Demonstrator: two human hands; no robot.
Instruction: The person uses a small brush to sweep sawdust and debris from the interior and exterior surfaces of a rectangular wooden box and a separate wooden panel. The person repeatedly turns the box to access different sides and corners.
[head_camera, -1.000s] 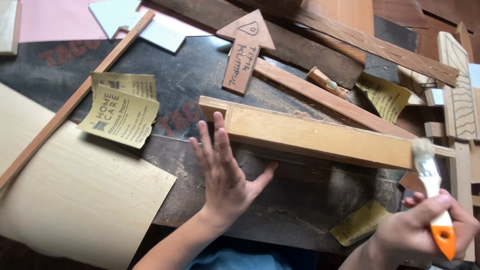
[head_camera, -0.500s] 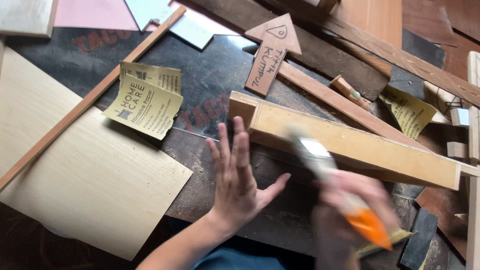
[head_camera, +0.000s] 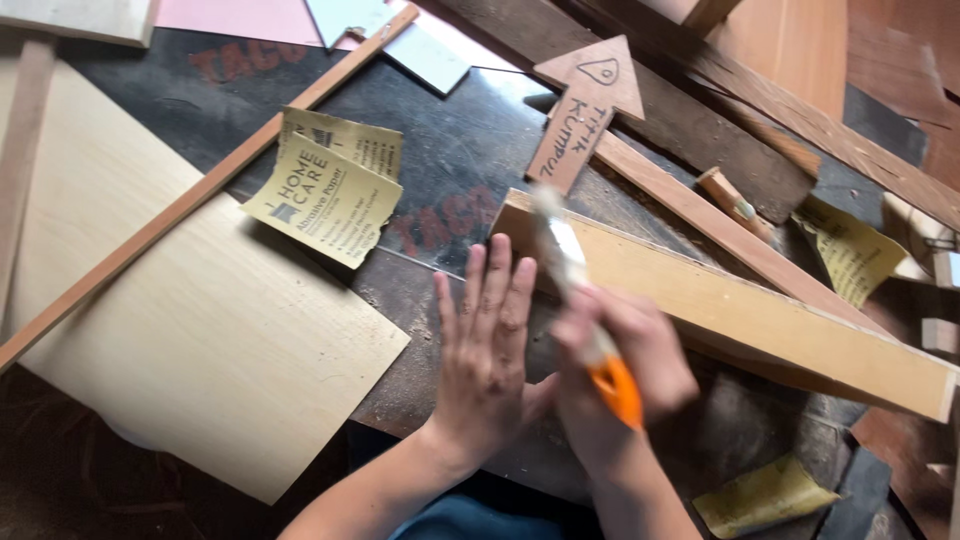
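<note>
My left hand (head_camera: 487, 350) lies flat, fingers spread, on the dark work surface (head_camera: 450, 150) just in front of a long pale wooden beam (head_camera: 760, 310). My right hand (head_camera: 625, 365) is closed around a paintbrush (head_camera: 580, 300) with an orange handle, blurred by motion; its bristle end reaches the left end of the beam. The two hands sit side by side and nearly touch.
Two sheets of yellow sandpaper (head_camera: 330, 185) lie to the left of the hands, beside a thin wooden slat (head_camera: 200, 190) and a pale plywood sheet (head_camera: 190, 340). An arrow-shaped wooden sign (head_camera: 585, 105) lies behind the beam. More sandpaper (head_camera: 765, 495) and wood offcuts (head_camera: 735, 200) crowd the right.
My right hand has swept the paintbrush from the beam's right end across to its left end, next to my left hand. My left hand has stayed flat on the surface.
</note>
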